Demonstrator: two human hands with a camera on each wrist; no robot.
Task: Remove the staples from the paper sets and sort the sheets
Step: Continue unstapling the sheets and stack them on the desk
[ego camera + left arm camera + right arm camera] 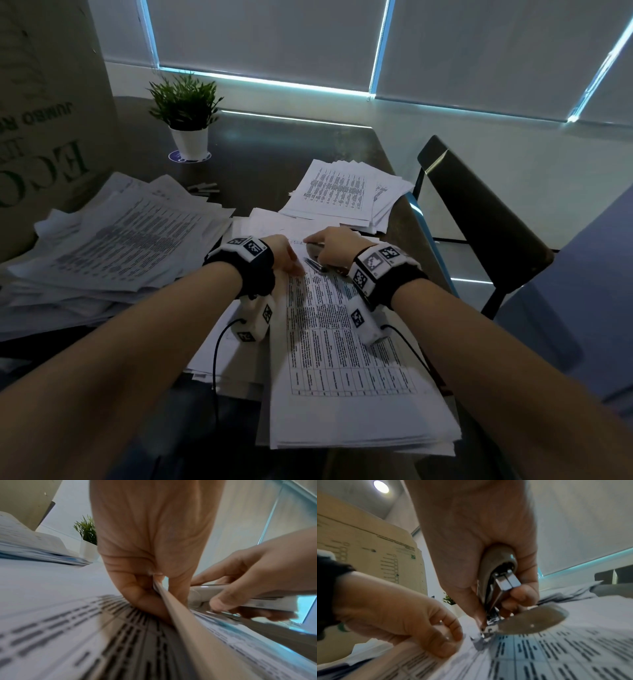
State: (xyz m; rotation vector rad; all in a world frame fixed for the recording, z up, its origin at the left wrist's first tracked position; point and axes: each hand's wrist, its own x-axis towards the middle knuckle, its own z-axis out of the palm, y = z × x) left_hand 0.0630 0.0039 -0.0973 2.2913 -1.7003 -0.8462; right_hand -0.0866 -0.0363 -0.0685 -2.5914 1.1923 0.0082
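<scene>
The stapled paper set (pixel 346 349), white sheets printed with a dense table, lies on the tabletop (pixel 274 150) before the person, its far corner pinched by the left hand (pixel 284 255) while the right hand (pixel 334 248) grips a metal stapler (pixel 498 577) against that corner.

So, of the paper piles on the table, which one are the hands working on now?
The near pile, directly before the person. The left hand pinches its top corner and the right hand holds the staple remover there. The left pile and the far right pile lie untouched.
</scene>
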